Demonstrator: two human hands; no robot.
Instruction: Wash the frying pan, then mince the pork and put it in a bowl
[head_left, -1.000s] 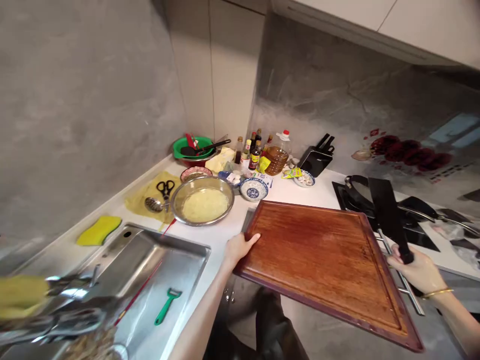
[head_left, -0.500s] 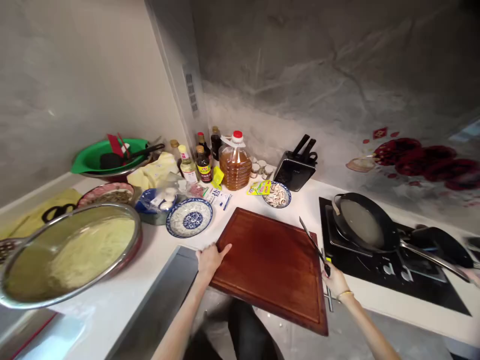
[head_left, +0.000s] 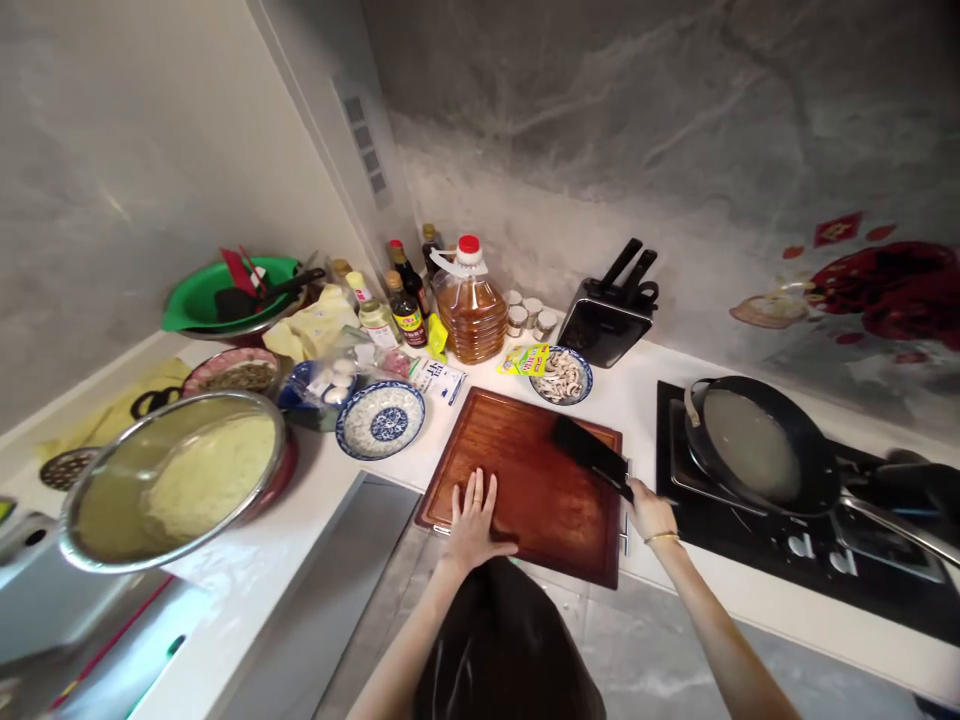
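A dark red wooden cutting board (head_left: 540,450) lies flat on the white counter (head_left: 630,400) in front of me. My left hand (head_left: 474,515) rests flat on its near left part, fingers stretched out. My right hand (head_left: 649,509) is closed round the handle of a black cleaver (head_left: 589,452), whose blade lies low over the board's right side.
A black pan (head_left: 754,445) sits on the hob at right. Behind the board stand a knife block (head_left: 606,320), an oil jug (head_left: 470,312), sauce bottles, a mushroom dish (head_left: 561,376) and a blue patterned bowl (head_left: 380,418). A steel bowl (head_left: 176,480) of yellowish food is at left.
The board has come down from my hands onto the counter. My left hand went from its edge to flat on top. The cleaver swung down over the board.
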